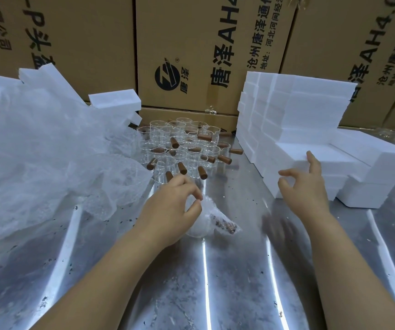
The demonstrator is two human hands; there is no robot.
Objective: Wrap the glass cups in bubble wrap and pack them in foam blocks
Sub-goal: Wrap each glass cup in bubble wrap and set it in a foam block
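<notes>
Pinching wrapped cup [212, 223] at wrap's top with left hand [170, 210], near-centre on steel table [215, 287]. Right hand [304, 186] loose, empty, just by foam blocks [310, 120] at right. Probably light, fragile, slippery film: better cupping round body, handle end clear. Bare cups [184, 148] far-centre.

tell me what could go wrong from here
1. The left hand pinches the wrapped cup only by the top of its bubble wrap, so the wrap could come loose.
2. The bare glass cups crowd just behind that hand, and a careless move could knock them.
</notes>
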